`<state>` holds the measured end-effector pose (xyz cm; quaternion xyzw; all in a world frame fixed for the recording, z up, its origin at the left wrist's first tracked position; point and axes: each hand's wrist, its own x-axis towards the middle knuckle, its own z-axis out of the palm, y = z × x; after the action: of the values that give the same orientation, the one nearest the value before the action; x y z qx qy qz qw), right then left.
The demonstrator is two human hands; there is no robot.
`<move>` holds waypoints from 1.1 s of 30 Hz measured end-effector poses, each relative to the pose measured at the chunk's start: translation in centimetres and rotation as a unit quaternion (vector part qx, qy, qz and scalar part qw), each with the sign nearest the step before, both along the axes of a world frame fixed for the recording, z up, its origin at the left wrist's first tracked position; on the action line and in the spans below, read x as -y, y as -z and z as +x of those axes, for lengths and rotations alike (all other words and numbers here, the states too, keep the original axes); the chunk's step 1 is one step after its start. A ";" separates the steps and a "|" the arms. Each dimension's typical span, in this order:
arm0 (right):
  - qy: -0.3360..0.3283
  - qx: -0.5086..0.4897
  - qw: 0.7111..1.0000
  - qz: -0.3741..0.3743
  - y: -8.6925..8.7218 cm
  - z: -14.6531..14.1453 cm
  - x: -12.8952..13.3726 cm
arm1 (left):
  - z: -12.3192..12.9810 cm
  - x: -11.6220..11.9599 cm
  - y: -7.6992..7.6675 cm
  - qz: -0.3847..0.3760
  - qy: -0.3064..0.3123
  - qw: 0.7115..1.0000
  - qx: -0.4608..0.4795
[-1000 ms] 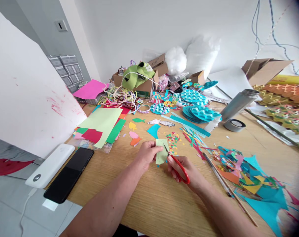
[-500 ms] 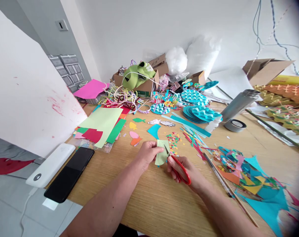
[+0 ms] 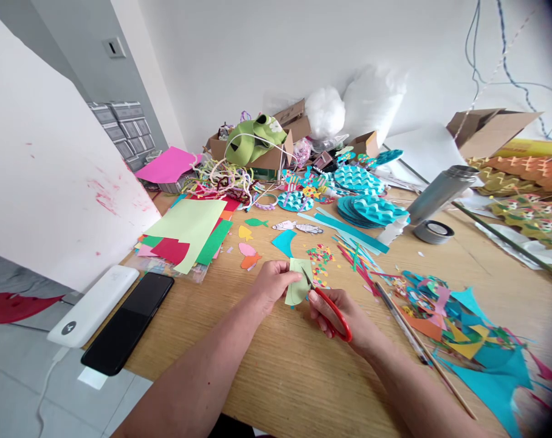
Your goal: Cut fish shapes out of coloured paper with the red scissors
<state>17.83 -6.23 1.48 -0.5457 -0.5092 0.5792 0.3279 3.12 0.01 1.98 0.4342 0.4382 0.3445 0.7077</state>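
Here's the left hand [image 3: 272,285], pinching a pale green paper piece [image 3: 296,293] between thumb and fingers, and the right hand [image 3: 333,310], wrapped round red-handled scissors [image 3: 340,316], blades right at that paper! The paper sits between both hands, above the table [image 3: 276,377]. Just beyond it, scattered confetti [image 3: 320,254]; beyond the left hand, an orange paper fish [image 3: 250,261]; right of the right hand, a pen [image 3: 401,322]; far left, a black phone [image 3: 127,322].

The scissors [image 3: 336,309] have glossy plastic handles [image 3: 348,331] and metal blades [image 3: 306,276]; the held slip [image 3: 296,293] is matt paper, the desk [image 3: 276,371] smooth grained wood, the flask [image 3: 442,193] satiny metal, the phone [image 3: 127,322] glossy.
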 end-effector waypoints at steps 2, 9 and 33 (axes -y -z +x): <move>0.002 0.001 1.000 0.001 -0.1 0.0 0.0 | 0.0 0.0 -0.1 -0.003 -0.004 1.000 -0.002; -0.002 0.002 1.000 -0.001 0.1 0.0 0.0 | 0.0 0.0 -0.2 0.002 -0.019 1.000 0.004; 0.006 0.010 1.000 -0.003 0.1 0.0 0.0 | 0.0 0.0 0.2 0.006 -0.007 1.000 -0.001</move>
<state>17.83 -6.20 1.39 -0.5552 -0.5077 0.5732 0.3247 3.14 -0.01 1.81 0.4358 0.4402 0.3518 0.7018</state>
